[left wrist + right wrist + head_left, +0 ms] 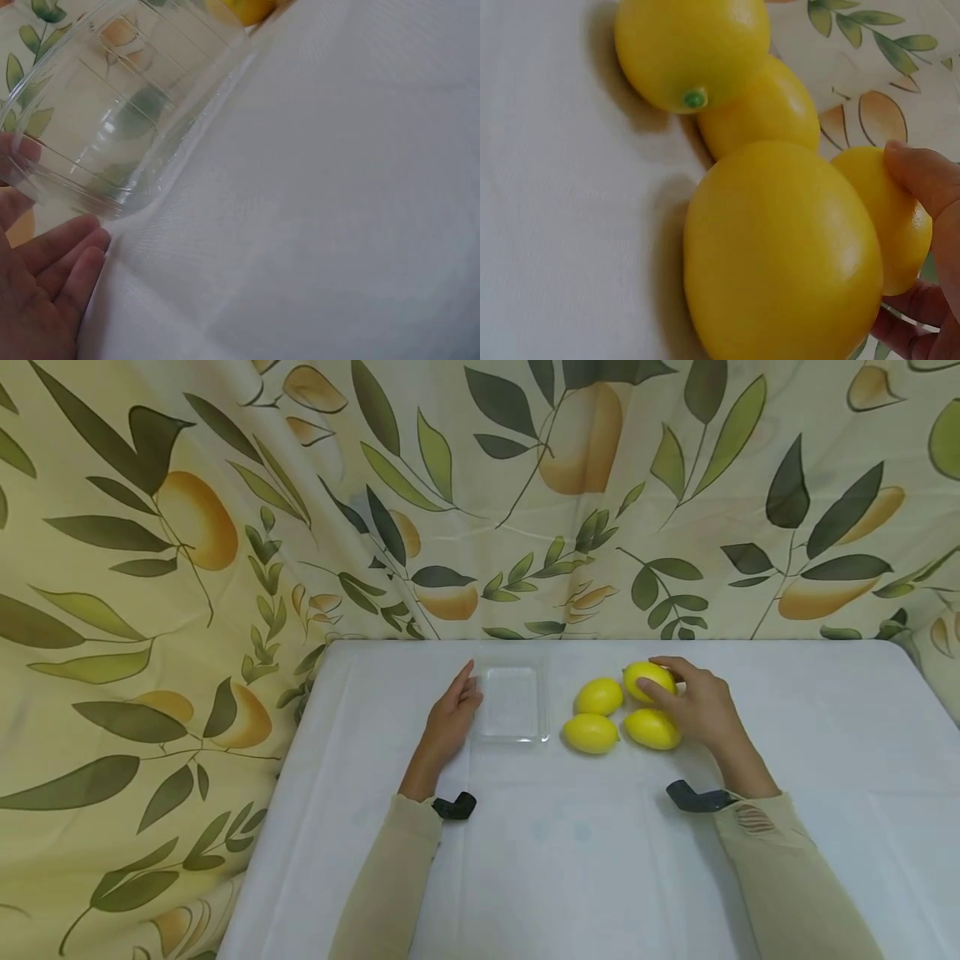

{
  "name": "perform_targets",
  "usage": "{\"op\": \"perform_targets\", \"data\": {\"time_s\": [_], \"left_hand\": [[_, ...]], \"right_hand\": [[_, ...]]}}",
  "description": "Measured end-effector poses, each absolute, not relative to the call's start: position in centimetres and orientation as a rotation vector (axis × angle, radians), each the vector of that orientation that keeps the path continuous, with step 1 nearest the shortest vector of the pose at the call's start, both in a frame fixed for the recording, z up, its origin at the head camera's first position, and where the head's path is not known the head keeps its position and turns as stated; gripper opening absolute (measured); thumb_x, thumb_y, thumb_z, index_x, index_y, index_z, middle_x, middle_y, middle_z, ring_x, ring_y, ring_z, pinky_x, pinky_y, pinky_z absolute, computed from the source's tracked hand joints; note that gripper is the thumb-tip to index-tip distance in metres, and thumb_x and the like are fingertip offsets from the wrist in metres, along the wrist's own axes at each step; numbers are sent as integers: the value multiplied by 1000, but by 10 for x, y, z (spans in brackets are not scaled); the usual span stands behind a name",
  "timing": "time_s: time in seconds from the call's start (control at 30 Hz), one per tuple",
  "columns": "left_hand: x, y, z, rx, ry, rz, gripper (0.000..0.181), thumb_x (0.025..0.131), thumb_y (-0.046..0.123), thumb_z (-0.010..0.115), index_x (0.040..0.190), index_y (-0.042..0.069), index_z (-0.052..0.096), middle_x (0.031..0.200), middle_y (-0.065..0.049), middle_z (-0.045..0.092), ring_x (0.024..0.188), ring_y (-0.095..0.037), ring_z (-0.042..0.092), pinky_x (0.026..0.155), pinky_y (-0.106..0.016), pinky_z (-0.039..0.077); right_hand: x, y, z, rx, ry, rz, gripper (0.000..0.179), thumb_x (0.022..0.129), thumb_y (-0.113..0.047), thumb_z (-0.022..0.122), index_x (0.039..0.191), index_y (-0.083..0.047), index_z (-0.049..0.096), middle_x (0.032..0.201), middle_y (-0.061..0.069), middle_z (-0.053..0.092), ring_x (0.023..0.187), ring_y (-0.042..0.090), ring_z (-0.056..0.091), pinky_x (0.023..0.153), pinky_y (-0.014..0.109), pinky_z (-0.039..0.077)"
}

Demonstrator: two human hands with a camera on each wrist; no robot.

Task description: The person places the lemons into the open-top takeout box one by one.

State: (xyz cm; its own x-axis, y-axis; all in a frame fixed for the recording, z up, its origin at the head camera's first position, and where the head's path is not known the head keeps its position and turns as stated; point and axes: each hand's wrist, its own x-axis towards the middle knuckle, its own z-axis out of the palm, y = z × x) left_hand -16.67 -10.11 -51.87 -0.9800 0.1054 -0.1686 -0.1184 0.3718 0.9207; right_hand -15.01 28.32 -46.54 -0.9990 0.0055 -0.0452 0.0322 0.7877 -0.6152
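My right hand (708,706) pinches the rear-right lemon (643,677); three other lemons (591,733) crowd its near and left sides. My left hand (448,722), fingers extended, touches the clear container (510,703).

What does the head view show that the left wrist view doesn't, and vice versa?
Only head: two light tan sleeves, black wrist gadgets and all four oval yellow lemons.
Only left wrist: a close side view of the clear square plastic container.
Both: that container, the bare left hand, the white tablecloth, the leaf-printed fabric and some lemon.
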Motion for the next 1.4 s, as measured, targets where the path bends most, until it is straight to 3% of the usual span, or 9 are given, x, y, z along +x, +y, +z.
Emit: {"op": "perform_targets", "data": {"time_s": [0.27,0.4,0.73,0.93,1.17,1.4], "left_hand": [[-166,-100,-519,0,2433,1659,54,104,42,51,152,58,31,154,9,49,143,-15,46,122,-47,34],[-167,-100,-520,-12,2416,1653,53,105,43,51,150,62,29,155,10,48,144,-15,44,123,-49,34],[-168,-100,-524,20,2439,1653,53,104,45,51,151,60,30,154,10,49,144,-15,46,122,-47,35],[-169,-101,-525,31,2454,1647,55,104,45,51,153,56,30,156,8,48,145,-16,45,123,-47,34],[-169,-102,-525,30,2458,1645,54,104,45,52,151,60,30,156,7,49,145,-16,45,123,-45,34],[-170,-102,-525,37,2448,1650,54,104,45,52,150,61,30,156,7,48,145,-16,45,123,-45,34]], "right_hand": [[-149,268,-453,-13,2970,-1060,71,96,-61,59,147,-12,53,130,22,62,115,42,52,90,57,43],[-150,257,-449,-33,2974,-1097,71,96,-61,59,147,-12,54,130,23,63,112,40,52,89,53,41],[-157,232,-446,-147,2988,-1197,62,97,-52,65,144,-13,57,123,16,67,101,32,51,81,40,36],[-162,215,-446,-199,2955,-1235,62,97,-52,65,146,-15,56,121,15,67,101,33,51,79,38,36],[-167,197,-446,-197,2931,-1279,63,96,-55,64,146,-17,56,125,13,67,105,31,51,83,40,38],[-172,179,-451,-273,2900,-1332,62,95,-56,65,145,-21,58,118,8,68,104,29,51,83,41,37]]}}
